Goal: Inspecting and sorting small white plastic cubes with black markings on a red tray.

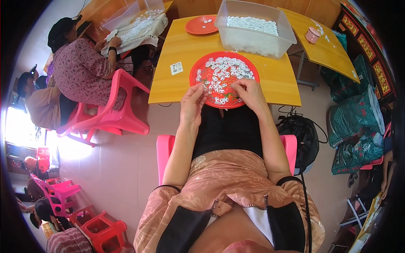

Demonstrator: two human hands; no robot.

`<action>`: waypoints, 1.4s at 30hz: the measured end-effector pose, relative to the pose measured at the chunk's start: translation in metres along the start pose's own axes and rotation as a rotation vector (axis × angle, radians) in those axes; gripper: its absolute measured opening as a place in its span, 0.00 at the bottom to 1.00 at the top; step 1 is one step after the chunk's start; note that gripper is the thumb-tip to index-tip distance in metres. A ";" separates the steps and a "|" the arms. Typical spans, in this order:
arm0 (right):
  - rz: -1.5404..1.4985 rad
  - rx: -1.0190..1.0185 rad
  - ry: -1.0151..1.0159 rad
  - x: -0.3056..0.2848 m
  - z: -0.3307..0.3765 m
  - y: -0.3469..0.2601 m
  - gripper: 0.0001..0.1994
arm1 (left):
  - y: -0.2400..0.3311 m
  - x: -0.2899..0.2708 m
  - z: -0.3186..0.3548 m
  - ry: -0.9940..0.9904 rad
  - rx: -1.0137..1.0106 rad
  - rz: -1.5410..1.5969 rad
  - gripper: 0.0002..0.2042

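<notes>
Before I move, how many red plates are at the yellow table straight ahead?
2: the near plate, at the table's near edge; the far plate, left of the translucent bin. Others could be hidden behind the bin.

Pink cup (312, 36), blk bag (298, 137), grn sacks (349, 120) far R

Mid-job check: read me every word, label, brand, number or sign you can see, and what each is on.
None can be read reliably.
White square sticker on the yellow table: dark patterned print, too small to read.
Small white pieces on the red plate: tiny marks, too small to make out.
Green bags: surface pattern too blurred to tell whether it includes lettering.
</notes>
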State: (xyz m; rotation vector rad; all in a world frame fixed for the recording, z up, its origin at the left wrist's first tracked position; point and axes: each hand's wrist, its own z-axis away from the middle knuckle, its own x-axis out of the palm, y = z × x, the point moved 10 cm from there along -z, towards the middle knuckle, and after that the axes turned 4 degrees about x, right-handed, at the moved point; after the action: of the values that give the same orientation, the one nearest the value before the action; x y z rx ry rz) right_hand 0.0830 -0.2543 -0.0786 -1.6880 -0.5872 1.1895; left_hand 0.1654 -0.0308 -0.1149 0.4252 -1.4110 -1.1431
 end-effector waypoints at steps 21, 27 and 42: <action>0.035 -0.047 0.058 -0.001 0.003 0.001 0.10 | -0.002 0.000 0.002 0.008 0.004 -0.003 0.10; 0.141 -0.123 0.044 0.004 0.005 -0.006 0.11 | -0.004 -0.002 0.002 0.008 0.004 -0.002 0.10; 0.195 -0.079 -0.004 0.015 0.005 0.003 0.12 | -0.007 -0.005 0.000 0.001 0.009 -0.006 0.10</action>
State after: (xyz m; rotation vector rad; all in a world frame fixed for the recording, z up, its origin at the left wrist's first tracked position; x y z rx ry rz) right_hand 0.0844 -0.2416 -0.0882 -1.8432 -0.4866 1.3224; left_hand 0.1638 -0.0297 -0.1235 0.4362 -1.4155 -1.1413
